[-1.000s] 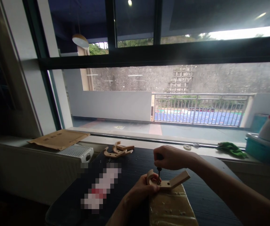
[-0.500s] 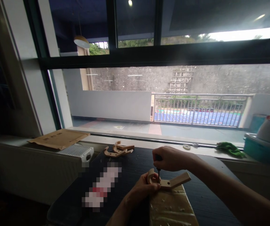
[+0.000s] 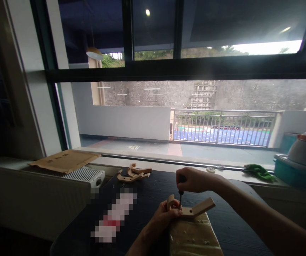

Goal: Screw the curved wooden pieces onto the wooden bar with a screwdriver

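Since the frame half a second ago, the right hand has shifted slightly rightward, tilting the slim dark-handled screwdriver so that its top leans right, while the camera's view has also moved a little. Taking the yellowish-brown block wrapped in clear film as the landmark, farthest off to its left and beyond it lies a flat brown paper envelope, partly over a white ridged radiator. Nearer the block, still left, a pale pixelated strip with a red band lies on the dark wood-grained surface. Beyond the block to the left sits a small pile of curved, pale wooden pieces. Just at the block's far left corner, the left hand has its grip clamped on a pale wooden hook, which rests across the block's far end, curved end left, straight arm angled up to the right. Above the block, the right hand's grip is closed around the screwdriver's handle, its tip down at the hook beside the left thumb. Beyond the block and rightward are a crumpled green cloth and a teal plastic container.
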### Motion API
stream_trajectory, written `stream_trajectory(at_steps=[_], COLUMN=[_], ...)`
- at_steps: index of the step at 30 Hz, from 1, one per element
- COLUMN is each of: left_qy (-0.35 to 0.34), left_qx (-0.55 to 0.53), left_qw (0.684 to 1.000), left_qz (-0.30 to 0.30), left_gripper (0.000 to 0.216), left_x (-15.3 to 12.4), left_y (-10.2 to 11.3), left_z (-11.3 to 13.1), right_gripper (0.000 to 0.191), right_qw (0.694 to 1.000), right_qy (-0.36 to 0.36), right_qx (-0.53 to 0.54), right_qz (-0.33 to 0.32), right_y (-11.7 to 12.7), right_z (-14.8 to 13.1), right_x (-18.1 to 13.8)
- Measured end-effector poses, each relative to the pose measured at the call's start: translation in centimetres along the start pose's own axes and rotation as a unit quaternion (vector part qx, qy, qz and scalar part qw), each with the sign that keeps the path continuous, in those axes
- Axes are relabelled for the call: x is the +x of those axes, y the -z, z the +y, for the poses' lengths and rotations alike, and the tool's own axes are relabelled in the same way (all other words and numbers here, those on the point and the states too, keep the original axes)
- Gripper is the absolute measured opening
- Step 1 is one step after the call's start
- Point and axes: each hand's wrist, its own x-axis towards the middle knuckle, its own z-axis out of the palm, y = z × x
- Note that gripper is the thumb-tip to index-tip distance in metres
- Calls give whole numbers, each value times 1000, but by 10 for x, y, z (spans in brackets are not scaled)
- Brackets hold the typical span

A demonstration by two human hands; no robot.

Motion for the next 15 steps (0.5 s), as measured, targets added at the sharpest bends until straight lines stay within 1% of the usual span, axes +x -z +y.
stream_trajectory(at_steps=[4,10,15], left_qy=[-6,-9,-6], left_qx=[-7,-18,-30], left_qw=[1000,999,999], left_qz=[-11,-27,-20], left_gripper=[23,23,23], left_x=[-3,-5,-10], left_y=[-2,-3,-7], left_z=[4,9,5], right_gripper=[16,15,10], right_qw=[1000,1000,1000], right_qy=[-17,-23,-15], right_qx=[10,9,9], right_qz=[-8,-7,-4], right_y=[-2,-1,1], right_z=[3,-2,-7], right_x=[2,-1,-3])
